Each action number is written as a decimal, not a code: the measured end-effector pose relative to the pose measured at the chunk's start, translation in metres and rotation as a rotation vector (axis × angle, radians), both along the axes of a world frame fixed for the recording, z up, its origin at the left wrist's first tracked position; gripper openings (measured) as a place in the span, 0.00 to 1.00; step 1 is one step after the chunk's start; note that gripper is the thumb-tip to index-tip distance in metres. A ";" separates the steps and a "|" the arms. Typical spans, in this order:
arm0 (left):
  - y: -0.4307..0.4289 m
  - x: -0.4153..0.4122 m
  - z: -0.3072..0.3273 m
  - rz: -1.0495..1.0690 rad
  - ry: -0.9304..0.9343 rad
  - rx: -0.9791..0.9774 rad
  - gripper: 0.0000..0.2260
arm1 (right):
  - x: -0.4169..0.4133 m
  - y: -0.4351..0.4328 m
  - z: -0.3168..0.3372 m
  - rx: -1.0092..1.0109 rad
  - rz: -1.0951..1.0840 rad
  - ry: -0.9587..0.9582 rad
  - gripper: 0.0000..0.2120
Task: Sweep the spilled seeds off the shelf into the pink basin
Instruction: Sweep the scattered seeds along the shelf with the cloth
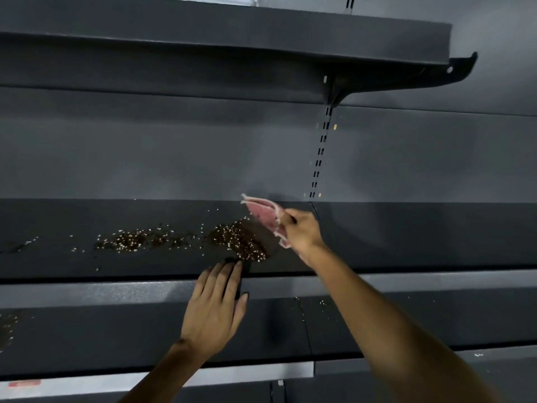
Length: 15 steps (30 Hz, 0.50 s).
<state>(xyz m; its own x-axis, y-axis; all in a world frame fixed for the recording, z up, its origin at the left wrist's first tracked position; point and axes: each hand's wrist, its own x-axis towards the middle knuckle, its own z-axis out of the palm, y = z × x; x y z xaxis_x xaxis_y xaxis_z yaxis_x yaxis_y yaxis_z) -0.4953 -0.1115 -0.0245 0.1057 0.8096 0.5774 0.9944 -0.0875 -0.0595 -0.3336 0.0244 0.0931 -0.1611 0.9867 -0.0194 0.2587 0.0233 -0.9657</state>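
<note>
Two patches of seeds point(238, 238) lay on the dark grey shelf point(72, 269) in front of me. One was a dense heap near the middle, running slantwise toward the front lip, and the other a thinner, longer smear to its left. They were a mix of dark brown and pale grains, small and loose. Stray ones were scattered toward the back panel point(145, 158) and off to the far left.

My right hand point(302, 231) gripped a pink cloth point(266, 215), bunched in curled fingers, just to the right of the heap. The cloth's white-edged corner stuck up and back. Its lower edge looked close to the shelf surface, though I could not tell whether it touched. My left hand point(216, 303) lay flat with straight fingers over the shelf's front lip. Its fingertips reached up to the near edge of the heap, and the thumb spread out to the right.

A dark flat piece point(245, 279) showed beside and beneath those fingers. It blended with the shelf, and I could not make out what it was or whether I held it. The cloth was blurred, so its folds were unclear.

More seeds lay on the lower shelf point(145, 330): a patch cut off by the left edge of the view, and a few grains further right. A red label point(23, 383) on a lower rail was too smeared to read.
</note>
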 end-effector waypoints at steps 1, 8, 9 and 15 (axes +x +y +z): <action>0.000 0.000 -0.001 0.002 -0.002 0.000 0.25 | 0.010 0.005 0.005 0.004 -0.045 0.018 0.10; 0.002 0.001 -0.004 0.006 -0.010 0.038 0.25 | 0.081 0.040 0.014 0.190 -0.182 -0.199 0.11; 0.002 0.001 -0.004 0.008 -0.008 0.038 0.25 | 0.085 0.045 0.010 0.205 -0.158 -0.276 0.10; 0.002 0.003 -0.002 0.016 -0.049 0.016 0.24 | 0.072 0.074 -0.047 0.241 0.136 -0.651 0.13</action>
